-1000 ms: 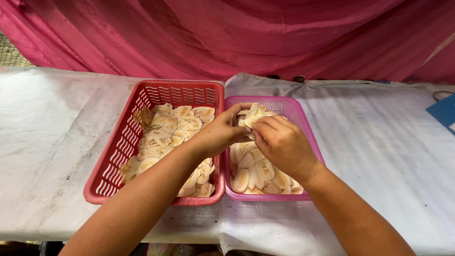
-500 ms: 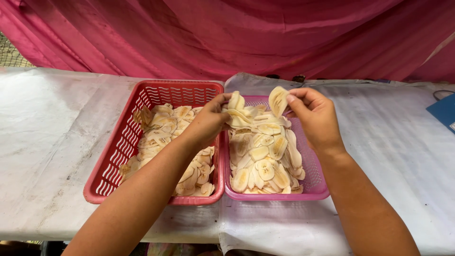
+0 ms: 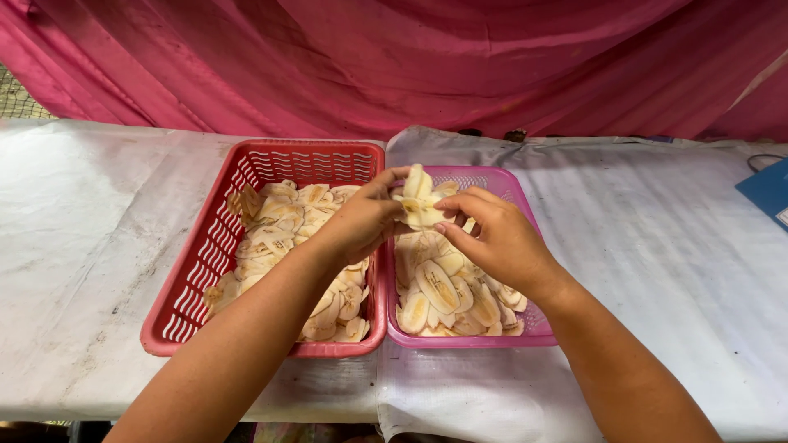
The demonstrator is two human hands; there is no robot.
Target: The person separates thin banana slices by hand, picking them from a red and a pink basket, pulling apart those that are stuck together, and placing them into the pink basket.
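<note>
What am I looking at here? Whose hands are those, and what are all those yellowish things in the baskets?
The camera sits on a person's head and looks down, so you see what that person sees. The two arms coming up from the bottom are their own. The left hand and the right hand meet in the middle and together hold a small bunch of slices, pale and yellowish, which look like sliced banana. Below them is a table covered with white sheeting. On it stand two plastic baskets side by side: a bigger red basket and a smaller pink basket. Both have many such slices in them. Behind the table hangs a pink cloth.
</note>
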